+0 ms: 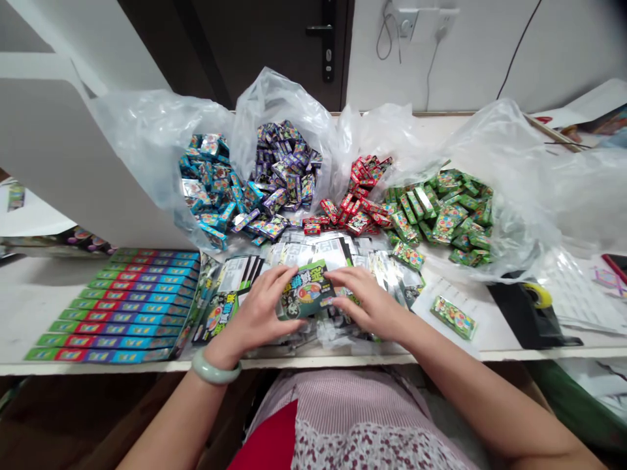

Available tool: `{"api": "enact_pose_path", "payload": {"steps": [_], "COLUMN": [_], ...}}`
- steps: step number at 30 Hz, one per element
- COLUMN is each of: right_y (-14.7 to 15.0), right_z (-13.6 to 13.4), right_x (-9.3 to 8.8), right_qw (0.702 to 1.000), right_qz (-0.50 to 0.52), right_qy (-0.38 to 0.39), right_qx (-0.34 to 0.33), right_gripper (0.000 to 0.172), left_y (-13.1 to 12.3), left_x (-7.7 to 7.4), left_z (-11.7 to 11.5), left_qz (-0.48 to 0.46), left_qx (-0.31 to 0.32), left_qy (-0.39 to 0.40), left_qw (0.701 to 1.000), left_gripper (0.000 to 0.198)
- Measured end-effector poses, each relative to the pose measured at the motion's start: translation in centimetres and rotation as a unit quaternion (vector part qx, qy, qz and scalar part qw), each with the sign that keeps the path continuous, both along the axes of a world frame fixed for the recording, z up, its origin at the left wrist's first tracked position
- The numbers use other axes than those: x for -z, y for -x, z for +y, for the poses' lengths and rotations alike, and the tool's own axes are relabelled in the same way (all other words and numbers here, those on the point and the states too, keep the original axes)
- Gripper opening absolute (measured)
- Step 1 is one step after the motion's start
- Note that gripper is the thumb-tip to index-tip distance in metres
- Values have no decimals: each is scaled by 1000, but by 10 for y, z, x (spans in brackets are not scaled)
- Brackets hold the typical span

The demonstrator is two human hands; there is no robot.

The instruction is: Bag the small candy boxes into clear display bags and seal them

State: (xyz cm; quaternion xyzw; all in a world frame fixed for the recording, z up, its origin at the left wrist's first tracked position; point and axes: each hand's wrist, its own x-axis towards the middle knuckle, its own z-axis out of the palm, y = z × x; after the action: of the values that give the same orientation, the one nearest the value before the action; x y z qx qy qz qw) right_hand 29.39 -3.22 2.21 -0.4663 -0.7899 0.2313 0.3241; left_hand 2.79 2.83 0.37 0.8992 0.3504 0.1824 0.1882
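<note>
the left forearm (174, 408) and right forearm (470, 385) are bare and slant inward from either side. the left hand (267, 303) grips with bent fingers, its thumb stretched out below them. the right hand (369, 303) faces it, fingers pointing inward, thumb beneath the index finger, pinching. the two hands sit near each other, apart.

Overlapping printed packets (236, 271) lie mid-bench (24, 294). Around them, clear bags (279, 91) of small boxes (289, 163) run from ten to two o'clock, striped cartons (122, 303) toward nine, a black tape dispenser (516, 316) just past three.
</note>
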Motion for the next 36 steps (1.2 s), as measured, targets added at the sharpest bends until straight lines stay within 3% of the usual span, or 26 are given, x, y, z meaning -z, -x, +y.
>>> {"api": "enact_pose_path", "payload": {"steps": [2, 7, 10, 13, 18, 24, 28, 31, 33, 36], "right_y": [-5, -51, -65, -62, -56, -71, -82, -78, -71, -60], "right_z": [12, 87, 124, 136, 137, 139, 114, 84, 66, 44], "right_x": [6, 29, 43, 55, 62, 39, 25, 24, 27, 33], "right_qw": [1000, 967, 953, 946, 949, 959, 948, 944, 920, 857], "right_qz": [-17, -153, -200, -229, -221, -101, 30, 124, 244, 372], "right_qy": [25, 11, -6, -11, -2, -11, 0, 62, 146, 254], "right_qx": [1, 202, 226, 228, 222, 263, 315, 299, 269, 251], "right_gripper": [37, 29, 37, 39, 43, 32, 45, 48, 52, 46], "left_y": [3, 12, 16, 21, 28, 30, 38, 38, 35, 31], "left_x": [2, 2, 3, 5, 9, 7, 9, 9, 8, 5], "left_z": [2, 7, 8, 8, 9, 8, 7, 8, 8, 7], "left_qz": [-2, -14, -12, -17, -20, -25, -27, -32, -32, -29], "left_qx": [-1, -29, -29, -33, -51, -50, -73, -69, -58, -51], "left_qy": [-1, -15, -12, -12, -5, -21, -31, -37, -41, -40], "left_qw": [1000, 999, 999, 999, 998, 998, 996, 996, 997, 997], "left_gripper": [92, 89, 90, 90, 88, 88, 85, 83, 82, 82]}}
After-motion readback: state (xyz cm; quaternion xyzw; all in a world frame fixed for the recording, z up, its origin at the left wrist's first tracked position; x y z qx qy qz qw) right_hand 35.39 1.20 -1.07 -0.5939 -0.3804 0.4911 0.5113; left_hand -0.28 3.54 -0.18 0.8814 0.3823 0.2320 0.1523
